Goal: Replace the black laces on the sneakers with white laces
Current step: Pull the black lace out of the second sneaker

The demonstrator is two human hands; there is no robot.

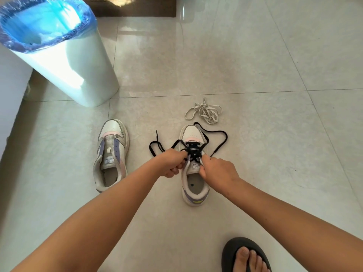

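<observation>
Both hands, left hand [172,163] and right hand [214,169], pinch the black lace [193,152], half unthreaded from the sneaker [193,173] at centre frame. Left-of-centre sneaker [112,154] is laceless; white laces [204,112] lie unused above.

1. A white leather sneaker with lilac trim [193,173] stands upright, half-threaded with a loosened flat black lace [193,152].
2. Its unlaced twin sneaker [112,154] stands leftward.
3. Bundled flat white laces [205,112] lie beyond the toe.
</observation>
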